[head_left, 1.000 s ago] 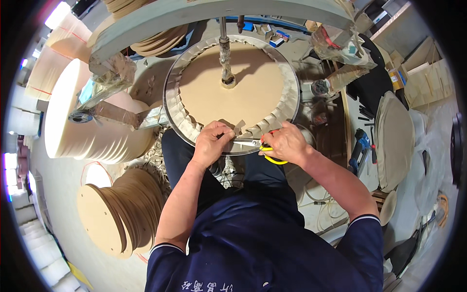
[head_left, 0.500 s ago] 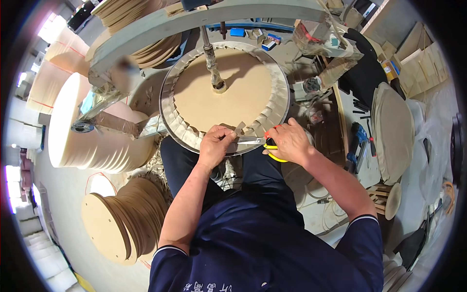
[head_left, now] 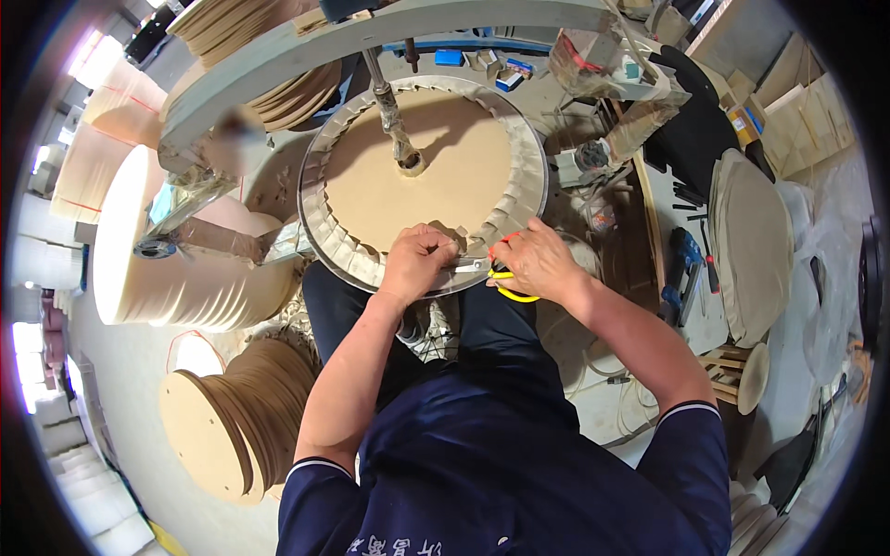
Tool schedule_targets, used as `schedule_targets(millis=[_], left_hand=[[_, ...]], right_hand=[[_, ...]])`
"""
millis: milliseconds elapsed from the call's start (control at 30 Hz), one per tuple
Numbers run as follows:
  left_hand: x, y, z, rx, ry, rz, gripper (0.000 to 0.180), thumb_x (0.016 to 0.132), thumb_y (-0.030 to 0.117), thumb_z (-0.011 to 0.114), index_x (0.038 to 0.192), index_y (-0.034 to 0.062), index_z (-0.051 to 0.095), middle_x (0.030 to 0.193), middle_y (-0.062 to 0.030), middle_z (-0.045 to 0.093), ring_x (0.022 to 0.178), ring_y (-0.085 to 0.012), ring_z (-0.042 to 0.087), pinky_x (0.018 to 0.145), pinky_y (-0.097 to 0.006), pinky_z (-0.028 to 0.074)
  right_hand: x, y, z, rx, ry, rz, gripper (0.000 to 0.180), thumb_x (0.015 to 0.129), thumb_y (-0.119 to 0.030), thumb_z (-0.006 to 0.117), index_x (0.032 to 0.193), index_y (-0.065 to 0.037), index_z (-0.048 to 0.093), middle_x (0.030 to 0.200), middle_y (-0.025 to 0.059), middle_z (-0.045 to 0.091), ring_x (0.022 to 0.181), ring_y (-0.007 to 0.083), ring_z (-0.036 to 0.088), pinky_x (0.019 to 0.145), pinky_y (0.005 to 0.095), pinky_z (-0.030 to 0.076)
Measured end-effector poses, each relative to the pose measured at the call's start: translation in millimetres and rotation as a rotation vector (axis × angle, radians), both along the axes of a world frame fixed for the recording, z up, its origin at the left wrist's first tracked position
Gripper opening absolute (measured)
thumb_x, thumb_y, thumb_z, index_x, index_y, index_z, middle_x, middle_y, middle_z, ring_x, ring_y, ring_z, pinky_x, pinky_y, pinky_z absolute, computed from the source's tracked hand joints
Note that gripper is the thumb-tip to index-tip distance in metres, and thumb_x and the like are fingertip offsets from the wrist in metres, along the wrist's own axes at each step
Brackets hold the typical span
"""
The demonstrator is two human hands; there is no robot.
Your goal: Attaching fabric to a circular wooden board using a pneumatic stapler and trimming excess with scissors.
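Note:
A round tan board (head_left: 371, 199) lies in front of me, ringed by pleated beige fabric (head_left: 510, 208) folded over its edge, inside a round metal rim (head_left: 302, 208). A wrapped rod (head_left: 394, 130) comes down onto the board's middle. At the near edge my left hand (head_left: 415, 261) is closed, pinching the fabric between thumb and fingers. My right hand (head_left: 538, 261) grips scissors (head_left: 505, 276) with yellow and red handles. Their blades point left, toward my left fingertips, over the fabric; the tips are hidden by my left hand.
A stack of round boards (head_left: 209, 435) lies on the floor at left, by large pale foam discs (head_left: 125, 241). A curved grey machine frame (head_left: 371, 37) arches over the far side. Beige covers (head_left: 751, 246) and a blue tool (head_left: 686, 248) lie on the right-hand surface.
My right hand has moved a little left with the scissors, bringing the blades closer to my left hand. My left hand has shifted slightly up and to the right.

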State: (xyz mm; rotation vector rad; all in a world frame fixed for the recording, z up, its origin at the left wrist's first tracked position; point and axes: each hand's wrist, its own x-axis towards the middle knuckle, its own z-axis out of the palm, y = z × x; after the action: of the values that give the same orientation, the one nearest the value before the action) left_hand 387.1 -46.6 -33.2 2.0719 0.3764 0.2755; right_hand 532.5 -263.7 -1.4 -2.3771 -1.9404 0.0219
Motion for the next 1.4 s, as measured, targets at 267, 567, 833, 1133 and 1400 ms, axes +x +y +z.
schedule_targets(millis=[267, 567, 833, 1133, 1400], left_hand=[[25, 5, 10, -0.579, 0.158, 0.134, 0.017, 0.098, 0.020, 0.076, 0.096, 0.0031, 0.077, 0.082, 0.0051, 0.063, 0.068, -0.0041, 0.050, 0.063, -0.023, 0.044], [29, 1, 35, -0.643, 0.157, 0.085, 0.017, 0.098, 0.020, 0.076, 0.100, 0.0026, 0.077, 0.079, 0.0064, 0.066, 0.070, -0.0040, 0.054, 0.066, -0.023, 0.046], [38, 6, 72, -0.737, 0.058, 0.090, 0.019, 0.100, 0.022, 0.075, 0.103, 0.0033, 0.076, 0.085, 0.0054, 0.069, 0.073, -0.0032, 0.056, 0.068, -0.022, 0.046], [42, 4, 91, -0.714, -0.025, 0.064, 0.019, 0.100, 0.023, 0.074, 0.103, 0.0045, 0.077, 0.089, 0.0042, 0.070, 0.080, -0.0049, 0.057, 0.076, -0.024, 0.046], [48, 0, 113, -0.697, -0.068, 0.042, 0.020, 0.100, 0.024, 0.074, 0.103, 0.0049, 0.076, 0.089, 0.0033, 0.070, 0.082, -0.0059, 0.058, 0.080, -0.026, 0.047]], right_hand=[[-3, -6, 15, -0.024, -0.008, -0.011, 0.058, 0.077, -0.064, 0.079, 0.094, -0.010, 0.065, 0.077, 0.0075, 0.070, 0.077, 0.0238, 0.070, 0.088, 0.0371, 0.043], [-6, 8, 1, 0.006, -0.045, -0.010, 0.055, 0.077, -0.063, 0.079, 0.092, -0.011, 0.067, 0.068, 0.0068, 0.069, 0.070, 0.0266, 0.071, 0.090, 0.0388, 0.046], [-3, -4, 22, 0.001, -0.010, -0.036, 0.058, 0.073, -0.064, 0.082, 0.093, -0.011, 0.067, 0.081, 0.0087, 0.071, 0.084, 0.0246, 0.072, 0.092, 0.0387, 0.044], [12, 1, -2, -0.116, -0.068, 0.011, 0.052, 0.080, -0.061, 0.078, 0.093, -0.012, 0.067, 0.076, 0.0068, 0.071, 0.075, 0.0262, 0.071, 0.094, 0.0407, 0.044], [-4, 8, 19, -0.055, -0.008, -0.009, 0.058, 0.079, -0.064, 0.078, 0.095, -0.009, 0.066, 0.082, 0.0090, 0.072, 0.084, 0.0259, 0.072, 0.093, 0.0392, 0.043]])
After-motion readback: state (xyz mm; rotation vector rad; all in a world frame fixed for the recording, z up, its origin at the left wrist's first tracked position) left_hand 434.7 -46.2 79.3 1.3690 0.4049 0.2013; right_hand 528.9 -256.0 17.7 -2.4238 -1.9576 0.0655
